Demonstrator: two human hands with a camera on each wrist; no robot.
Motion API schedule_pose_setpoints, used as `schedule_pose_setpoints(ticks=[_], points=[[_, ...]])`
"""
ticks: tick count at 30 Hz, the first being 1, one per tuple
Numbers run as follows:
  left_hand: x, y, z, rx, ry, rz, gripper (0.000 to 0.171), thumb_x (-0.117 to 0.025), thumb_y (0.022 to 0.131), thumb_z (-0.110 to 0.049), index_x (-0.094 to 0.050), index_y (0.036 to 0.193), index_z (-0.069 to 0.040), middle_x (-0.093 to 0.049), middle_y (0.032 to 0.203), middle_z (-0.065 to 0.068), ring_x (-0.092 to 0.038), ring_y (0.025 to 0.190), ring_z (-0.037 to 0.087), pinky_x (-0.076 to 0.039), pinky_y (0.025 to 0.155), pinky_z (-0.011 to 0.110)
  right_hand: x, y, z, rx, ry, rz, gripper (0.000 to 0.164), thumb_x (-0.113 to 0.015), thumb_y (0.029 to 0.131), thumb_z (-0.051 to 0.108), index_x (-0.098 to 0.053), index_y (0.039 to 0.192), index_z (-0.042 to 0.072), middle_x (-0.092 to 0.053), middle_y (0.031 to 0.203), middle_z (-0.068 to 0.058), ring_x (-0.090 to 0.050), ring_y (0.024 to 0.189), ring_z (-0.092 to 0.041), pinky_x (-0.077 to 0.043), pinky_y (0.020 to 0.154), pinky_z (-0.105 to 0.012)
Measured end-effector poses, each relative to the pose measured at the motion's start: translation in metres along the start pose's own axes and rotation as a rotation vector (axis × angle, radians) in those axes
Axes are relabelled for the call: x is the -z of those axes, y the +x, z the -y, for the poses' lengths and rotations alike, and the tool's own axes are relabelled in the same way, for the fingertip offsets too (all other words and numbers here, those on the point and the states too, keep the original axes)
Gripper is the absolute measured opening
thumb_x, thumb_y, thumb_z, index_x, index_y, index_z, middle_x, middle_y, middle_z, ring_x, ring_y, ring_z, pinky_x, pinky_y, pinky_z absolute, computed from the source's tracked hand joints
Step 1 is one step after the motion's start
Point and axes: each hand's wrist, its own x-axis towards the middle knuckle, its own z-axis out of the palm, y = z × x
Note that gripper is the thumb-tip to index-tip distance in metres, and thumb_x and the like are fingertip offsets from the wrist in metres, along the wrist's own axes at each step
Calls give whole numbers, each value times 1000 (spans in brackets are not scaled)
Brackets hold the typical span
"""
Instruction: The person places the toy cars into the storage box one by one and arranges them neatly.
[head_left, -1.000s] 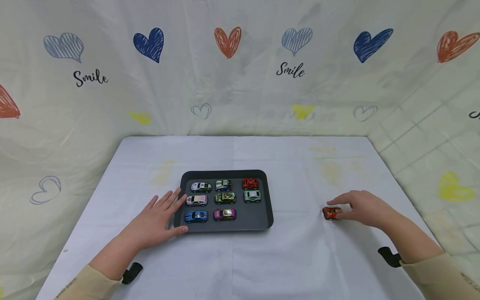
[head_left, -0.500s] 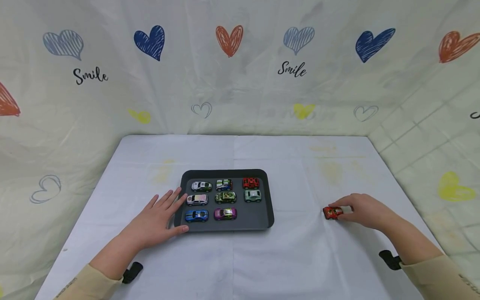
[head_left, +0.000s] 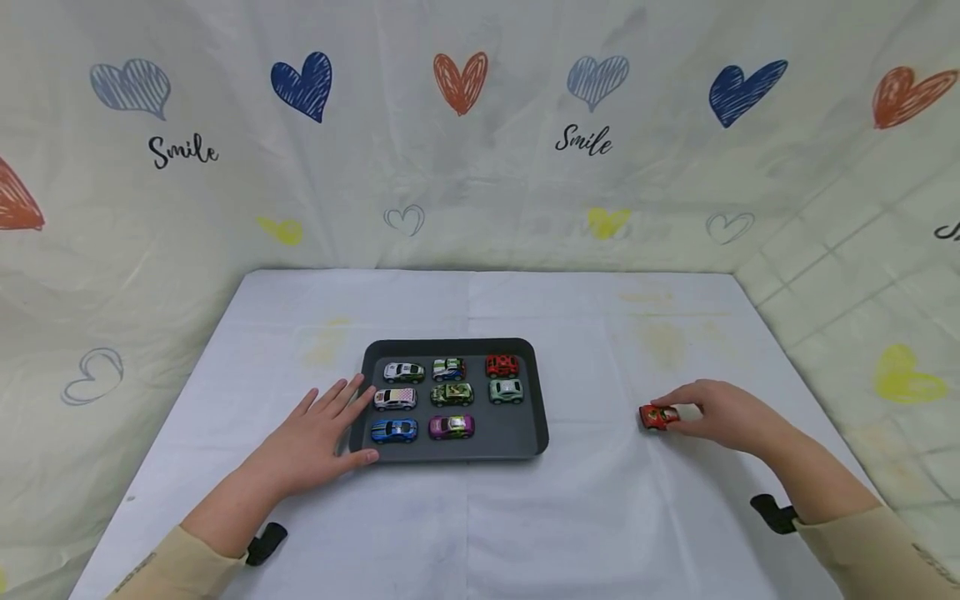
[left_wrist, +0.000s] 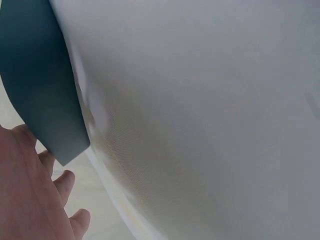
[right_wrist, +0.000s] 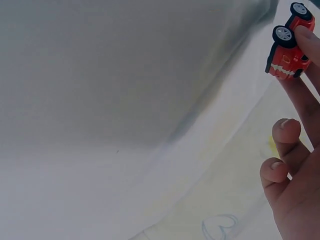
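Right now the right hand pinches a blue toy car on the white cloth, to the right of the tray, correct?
Not quite: the toy car in the right hand is red, as the head view shows. It is beside the tray, as you said.

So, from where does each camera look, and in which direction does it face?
Head: above, facing forward and down at the tray of toy cars on the table; both hands and sleeves show.
Left wrist: beside the left hand, facing the tray's edge.
Right wrist: behind the right hand, which pinches the red car.
Head and right wrist share the red car.
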Motion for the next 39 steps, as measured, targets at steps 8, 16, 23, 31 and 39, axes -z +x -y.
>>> schedule_pose_setpoints(ticks=[8,16,23,31,39], points=[[-1,-1,-1,10,5,-3,93,-52,88,-74,-25,159,-20,-15,166,5,-17,150,34,-11,119,60,5,12,25,70,15,-80,34,-80,84,26,-75,117,25,-70,114,3,-64,108,-26,-54,87,-47],[2,-1,-2,10,5,-5,92,-55,88,-70,-26,159,-19,-16,165,6,-18,150,34,-12,119,60,10,43,69,205,49,-102,36,-82,83,24,-75,119,26,-71,112,8,-63,103,-22,-54,83,-42],[3,-2,-3,8,2,-1,92,-56,88,-70,-26,159,-18,-16,165,6,-19,149,35,-13,119,60,4,71,113,320,93,-82,36,-81,84,23,-75,119,26,-71,109,13,-64,100,-20,-54,84,-44],[1,0,-2,9,7,7,93,-52,88,-73,-25,159,-20,-14,166,5,-16,150,33,-11,119,59,2,88,145,372,44,-70,34,-80,85,24,-74,119,25,-72,111,12,-64,100,-19,-54,84,-38],[1,-1,-1,10,1,-9,92,-55,88,-71,-26,159,-19,-16,165,6,-19,150,34,-12,119,60,-19,94,161,385,-39,-41,32,-80,85,27,-76,116,26,-72,108,13,-64,99,-13,-52,87,-37]])
